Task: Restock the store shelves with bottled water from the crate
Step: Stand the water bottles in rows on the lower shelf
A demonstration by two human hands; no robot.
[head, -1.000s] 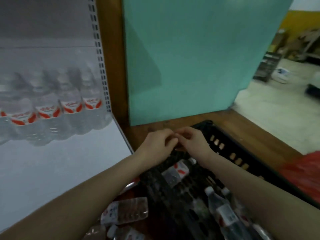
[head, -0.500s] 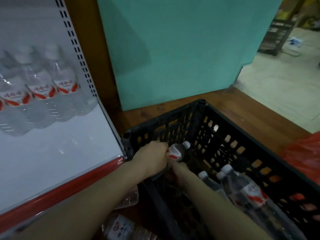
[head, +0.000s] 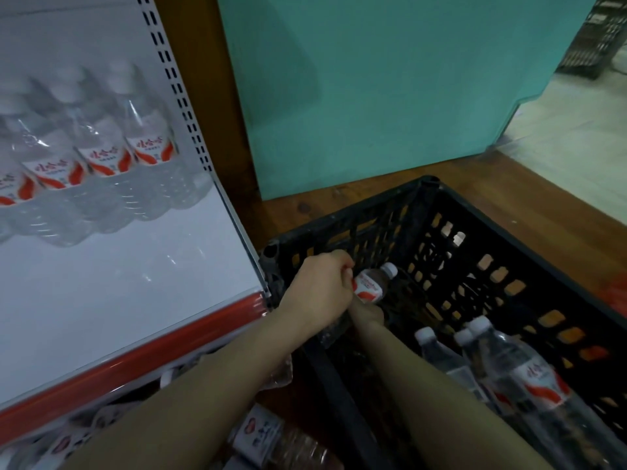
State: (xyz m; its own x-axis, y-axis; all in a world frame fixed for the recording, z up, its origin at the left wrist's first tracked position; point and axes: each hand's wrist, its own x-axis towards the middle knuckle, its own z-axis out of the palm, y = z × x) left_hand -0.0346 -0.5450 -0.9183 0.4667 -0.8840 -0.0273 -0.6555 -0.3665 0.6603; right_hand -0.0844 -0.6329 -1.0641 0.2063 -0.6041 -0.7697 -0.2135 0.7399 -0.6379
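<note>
Wooden floor point(head: 509, 205) and a teal panel point(head: 373, 96) form the backdrop to a white shelf point(head: 118, 283) with a red front strip, beside which a black crate point(head: 356, 228) stands with its corner just beside the shelf end. A row of shelved bottles point(head: 101, 154) stands upright at the back of the shelf, leaving its front bare. Inside the crate, near its far left corner, the left hand point(head: 315, 290) is clamped round the body of a small water bottle point(head: 369, 285), which is tilted with its white cap pointing to the right. The right hand point(head: 368, 313) lies just under this bottle and is largely hidden, so its grip cannot be told. Several larger crate bottles point(head: 529, 378) lie at the near right of the crate. The step in hand appears to be picking up a bottle; the next move probably calls for lifting it clear of the crate wall, carrying it left, and standing it upright in front of the row.
</note>
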